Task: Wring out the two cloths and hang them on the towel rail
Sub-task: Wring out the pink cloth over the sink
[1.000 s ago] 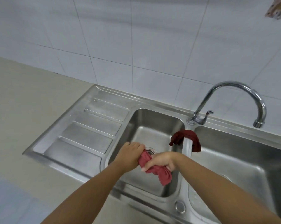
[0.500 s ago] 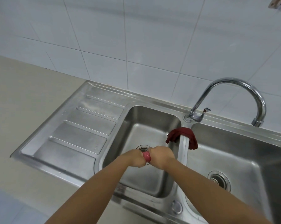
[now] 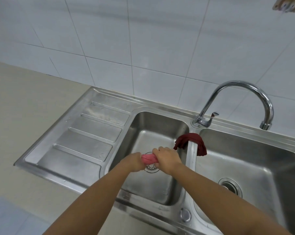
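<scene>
A pink cloth (image 3: pixel 149 158) is twisted into a tight roll above the left sink basin (image 3: pixel 143 122), over its drain. My left hand (image 3: pixel 133 162) grips its left end and my right hand (image 3: pixel 167 158) grips its right end, fists close together. A dark red cloth (image 3: pixel 191 141) hangs draped over the divider (image 3: pixel 191 160) between the two basins, just right of my right hand. No towel rail is in view.
A curved chrome tap (image 3: pixel 245 85) rises behind the divider, its spout over the right basin (image 3: pixel 255 150). A ribbed steel draining board (image 3: pixel 85 133) lies left of the basins, with beige counter beyond. White tiles back the sink. Something patterned shows at top right (image 3: pixel 287 4).
The loose pink cloth that hung from my right hand is now wound tight between both fists. My hands drew together, then spread slightly, showing more of the twisted roll.
</scene>
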The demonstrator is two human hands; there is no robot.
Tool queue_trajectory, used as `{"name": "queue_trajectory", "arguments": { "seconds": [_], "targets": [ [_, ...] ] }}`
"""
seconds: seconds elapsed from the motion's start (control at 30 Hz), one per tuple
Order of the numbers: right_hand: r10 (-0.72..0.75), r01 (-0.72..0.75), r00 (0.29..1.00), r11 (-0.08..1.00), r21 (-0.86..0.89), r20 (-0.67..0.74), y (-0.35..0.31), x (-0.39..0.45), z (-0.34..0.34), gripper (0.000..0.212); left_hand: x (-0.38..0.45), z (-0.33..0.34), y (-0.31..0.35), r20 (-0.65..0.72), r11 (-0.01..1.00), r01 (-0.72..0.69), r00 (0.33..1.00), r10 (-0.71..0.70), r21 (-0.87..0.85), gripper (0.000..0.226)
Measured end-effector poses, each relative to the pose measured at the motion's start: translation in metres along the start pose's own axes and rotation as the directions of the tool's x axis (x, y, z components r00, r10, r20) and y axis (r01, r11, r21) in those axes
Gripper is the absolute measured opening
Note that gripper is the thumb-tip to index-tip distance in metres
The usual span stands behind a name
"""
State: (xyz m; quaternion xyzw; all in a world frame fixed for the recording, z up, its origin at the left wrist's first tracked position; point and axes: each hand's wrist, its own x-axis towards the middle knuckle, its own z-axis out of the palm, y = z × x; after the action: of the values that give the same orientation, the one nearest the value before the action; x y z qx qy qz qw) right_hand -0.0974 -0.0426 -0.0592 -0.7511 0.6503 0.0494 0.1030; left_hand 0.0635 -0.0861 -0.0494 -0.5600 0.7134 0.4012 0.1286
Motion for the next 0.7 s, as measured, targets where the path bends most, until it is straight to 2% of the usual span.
{"name": "queue_trajectory", "arguments": {
  "seconds": [0.07,0.13,0.2,0.23,0.3,0.33,0.4,0.47,0.53,0.63,0.7],
  "targets": [
    [0.069,-0.079,0.995,0.986,0.144,0.070,0.003,-0.001,-0.002,0.028,-0.003,0.004,-0.011,-0.216,0.997,-0.082,0.973,0.080,-0.001,0.028],
    [0.135,-0.215,0.968,0.883,0.416,0.213,0.004,0.000,-0.005,0.027,-0.006,0.010,-0.017,-0.396,0.976,-0.213,0.893,0.211,0.041,0.040],
    [0.106,-0.372,0.908,0.651,0.662,0.406,0.004,0.000,-0.011,0.030,-0.007,0.016,-0.020,-0.507,0.926,-0.349,0.777,0.373,0.146,0.053],
    [0.051,-0.449,0.865,0.527,0.722,0.500,0.004,-0.001,-0.016,0.032,-0.008,0.018,-0.021,-0.536,0.892,-0.408,0.717,0.444,0.194,0.053],
    [-0.094,-0.580,0.769,0.314,0.752,0.632,0.006,-0.001,-0.025,0.030,-0.009,0.020,-0.025,-0.549,0.825,-0.479,0.620,0.561,0.301,0.058],
    [-0.151,-0.619,0.732,0.257,0.742,0.664,0.007,-0.001,-0.029,0.026,-0.010,0.020,-0.026,-0.549,0.796,-0.476,0.578,0.604,0.374,0.066],
    [-0.217,-0.666,0.671,0.246,0.704,0.709,0.008,0.000,-0.039,0.016,-0.013,0.018,-0.029,-0.525,0.747,-0.419,0.534,0.663,0.516,0.079],
    [-0.252,-0.710,0.601,0.267,0.651,0.759,0.006,-0.002,-0.051,0.007,-0.016,0.015,-0.028,-0.506,0.718,-0.375,0.523,0.686,0.586,0.079],
    [-0.304,-0.738,0.540,0.278,0.615,0.785,0.000,-0.004,-0.060,0.014,-0.016,0.010,-0.030,-0.513,0.689,-0.337,0.479,0.712,0.641,0.066],
    [-0.355,-0.735,0.489,0.324,0.595,0.797,-0.008,-0.005,-0.066,0.026,-0.009,0.002,-0.032,-0.484,0.621,-0.296,0.421,0.767,0.726,0.027],
    [-0.320,-0.690,0.504,0.410,0.597,0.802,-0.011,-0.003,-0.066,0.028,-0.005,-0.001,-0.034,-0.425,0.587,-0.308,0.455,0.782,0.749,0.018]
  ]
}}
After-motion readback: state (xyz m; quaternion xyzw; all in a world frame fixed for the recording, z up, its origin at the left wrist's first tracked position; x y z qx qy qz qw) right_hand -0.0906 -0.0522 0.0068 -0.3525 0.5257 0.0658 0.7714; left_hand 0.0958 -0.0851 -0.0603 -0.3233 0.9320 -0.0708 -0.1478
